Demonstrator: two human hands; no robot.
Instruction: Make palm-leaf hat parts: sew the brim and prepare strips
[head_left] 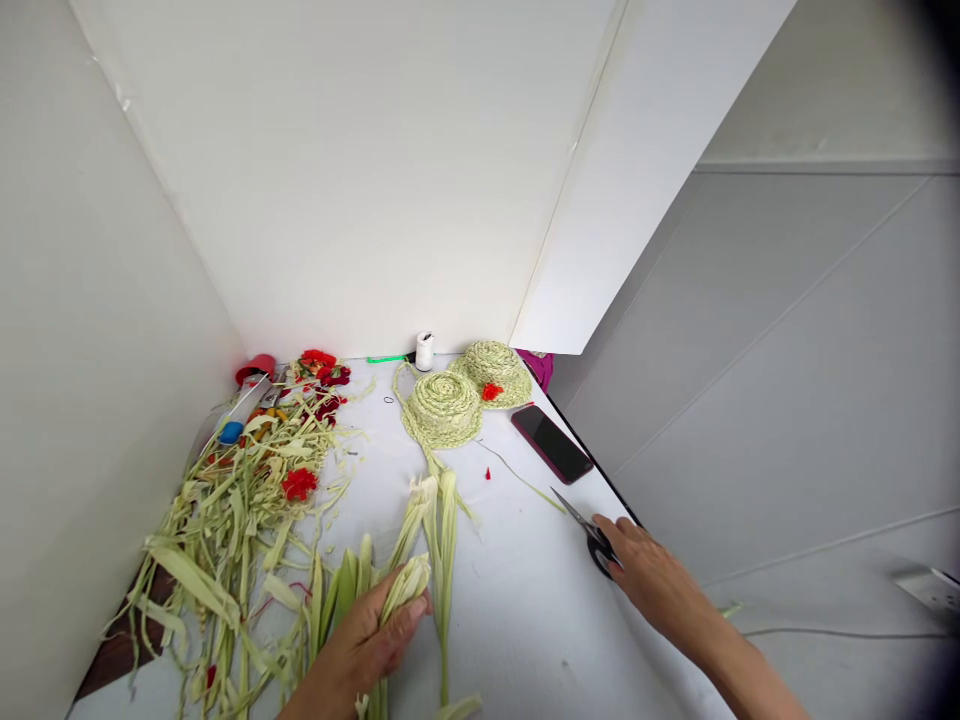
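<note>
My left hand (367, 640) is closed in a narrow grip around a folded bundle of pale green leaf strips (405, 590), fingers curled over it and thumb out of my view. The bundle sits just below the nearer woven hat (442, 410), and more long strips (444, 560) stand up right beside my fingers. Over to the right of that hat, my right hand (652, 580) is down at the table edge, fingers over the black handles of a pair of scissors (596, 540). Are they actually clamped on? I can't tell from here; the blades point back toward the hat.

Now the progress: two coiled, braided hats are formed. The one just behind the nearer hat, the farther hat (495, 372), already carries a red tuft (492, 392); on the nearer hat I see no red at all, and a braid runs off its near edge down toward my bundle. Left of the nearer hat lies a heap of loose leaf scraps (225, 540) with red flowers (300, 484) among them. Behind it stands a white thread spool (424, 352), and to its right lies a smartphone (551, 444).
</note>
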